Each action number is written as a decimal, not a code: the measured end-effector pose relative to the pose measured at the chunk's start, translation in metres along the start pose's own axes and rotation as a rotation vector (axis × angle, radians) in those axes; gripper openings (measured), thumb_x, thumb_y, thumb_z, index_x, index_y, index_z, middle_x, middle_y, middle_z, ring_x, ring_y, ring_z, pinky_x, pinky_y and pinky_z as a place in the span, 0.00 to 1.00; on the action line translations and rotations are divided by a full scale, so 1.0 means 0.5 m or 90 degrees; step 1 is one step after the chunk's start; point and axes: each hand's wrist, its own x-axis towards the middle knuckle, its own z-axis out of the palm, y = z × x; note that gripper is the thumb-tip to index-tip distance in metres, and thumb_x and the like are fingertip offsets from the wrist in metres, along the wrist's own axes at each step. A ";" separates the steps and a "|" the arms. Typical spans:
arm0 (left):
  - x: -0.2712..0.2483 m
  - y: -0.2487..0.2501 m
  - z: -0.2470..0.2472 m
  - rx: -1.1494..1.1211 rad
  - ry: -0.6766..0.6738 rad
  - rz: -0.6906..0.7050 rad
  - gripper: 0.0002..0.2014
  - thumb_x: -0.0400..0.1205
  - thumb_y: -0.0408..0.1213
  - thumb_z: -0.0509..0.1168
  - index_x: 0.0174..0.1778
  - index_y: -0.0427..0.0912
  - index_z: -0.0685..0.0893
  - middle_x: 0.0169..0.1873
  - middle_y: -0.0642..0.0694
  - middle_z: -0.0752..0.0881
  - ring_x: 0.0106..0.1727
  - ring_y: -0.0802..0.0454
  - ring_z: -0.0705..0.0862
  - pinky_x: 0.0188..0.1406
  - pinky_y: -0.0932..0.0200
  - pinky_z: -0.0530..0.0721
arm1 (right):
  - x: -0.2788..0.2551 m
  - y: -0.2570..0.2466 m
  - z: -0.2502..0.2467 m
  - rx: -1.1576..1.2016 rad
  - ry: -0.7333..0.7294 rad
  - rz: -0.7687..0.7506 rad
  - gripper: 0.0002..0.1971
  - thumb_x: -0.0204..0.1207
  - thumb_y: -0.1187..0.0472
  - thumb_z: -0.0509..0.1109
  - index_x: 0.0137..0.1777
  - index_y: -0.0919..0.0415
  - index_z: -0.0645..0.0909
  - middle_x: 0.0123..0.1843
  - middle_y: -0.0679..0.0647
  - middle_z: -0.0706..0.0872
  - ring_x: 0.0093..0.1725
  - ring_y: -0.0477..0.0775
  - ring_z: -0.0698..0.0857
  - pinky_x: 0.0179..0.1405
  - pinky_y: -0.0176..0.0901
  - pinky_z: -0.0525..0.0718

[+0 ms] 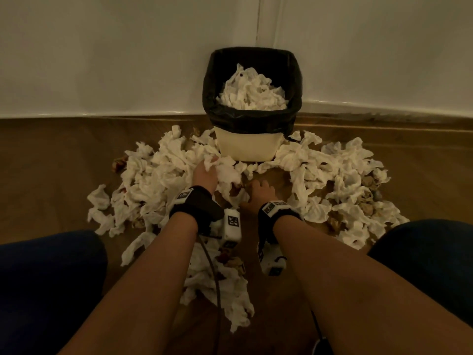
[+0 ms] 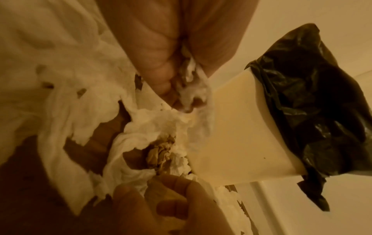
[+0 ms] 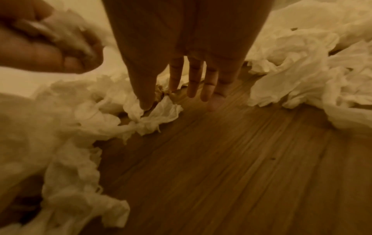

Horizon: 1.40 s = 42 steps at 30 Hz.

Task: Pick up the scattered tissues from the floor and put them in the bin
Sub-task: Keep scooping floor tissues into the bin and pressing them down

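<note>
From the head view, the bin [image 1: 247, 147] stands at the far wall, lined with a black bag [image 1: 252, 119] and holding a heap of tissues; more tissues [image 1: 158, 180] lie scattered over the wooden floor [image 1: 51, 155] on its left, right and near sides. The left hand [image 1: 204, 175] reaches into the pile just left of the bin's base, fingers buried in white paper, while the right hand [image 1: 258, 193] is low over a bare patch of floor near the bin, fingers spread. The left wrist view shows what the head view hides: the left hand's fingers [image 2: 159, 74] and thumb are curled and pinch a tissue [image 2: 193, 89] just beside the bin's cream wall [image 2: 237, 127], with a brownish wad [image 2: 161, 152] lying among the white ones below. The right wrist view shows the right hand's fingers [image 3: 193, 79] straight and slightly apart, holding nothing, the thumb tip touching a crumpled tissue [image 3: 159, 116] on the floor; the left hand [image 3: 46, 43] appears at the left there, clutching paper.
</note>
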 end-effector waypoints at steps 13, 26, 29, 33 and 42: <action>-0.010 -0.028 0.010 -0.082 -0.001 -0.078 0.32 0.79 0.56 0.63 0.75 0.42 0.67 0.71 0.44 0.71 0.70 0.42 0.72 0.67 0.42 0.76 | 0.007 -0.031 0.055 -0.012 0.015 0.049 0.38 0.71 0.41 0.72 0.75 0.58 0.61 0.73 0.60 0.63 0.70 0.67 0.71 0.64 0.58 0.76; -0.036 0.022 -0.021 -0.051 -0.077 -0.023 0.19 0.84 0.27 0.55 0.72 0.41 0.70 0.61 0.37 0.80 0.54 0.37 0.85 0.47 0.43 0.87 | -0.005 -0.028 -0.031 0.282 0.033 0.037 0.10 0.72 0.58 0.74 0.33 0.55 0.78 0.38 0.51 0.84 0.42 0.52 0.83 0.45 0.43 0.84; -0.057 0.061 -0.034 -0.131 -0.035 -0.042 0.13 0.86 0.32 0.48 0.57 0.46 0.76 0.47 0.39 0.81 0.33 0.49 0.79 0.22 0.61 0.79 | -0.031 -0.029 -0.075 0.523 0.065 0.022 0.06 0.73 0.67 0.72 0.40 0.56 0.80 0.47 0.59 0.86 0.44 0.56 0.87 0.48 0.49 0.88; -0.098 0.120 -0.045 -0.157 -0.016 -0.026 0.15 0.86 0.33 0.46 0.57 0.46 0.78 0.39 0.41 0.79 0.32 0.47 0.75 0.19 0.68 0.69 | -0.097 -0.058 -0.152 0.761 0.072 0.012 0.19 0.81 0.75 0.57 0.68 0.63 0.78 0.48 0.65 0.84 0.38 0.56 0.83 0.37 0.45 0.85; -0.221 0.263 -0.050 -0.124 -0.029 0.058 0.25 0.84 0.53 0.57 0.74 0.44 0.67 0.68 0.39 0.74 0.67 0.35 0.75 0.64 0.40 0.77 | -0.317 -0.078 -0.339 1.213 0.033 -0.040 0.14 0.84 0.56 0.55 0.47 0.64 0.78 0.21 0.53 0.67 0.23 0.49 0.68 0.34 0.43 0.75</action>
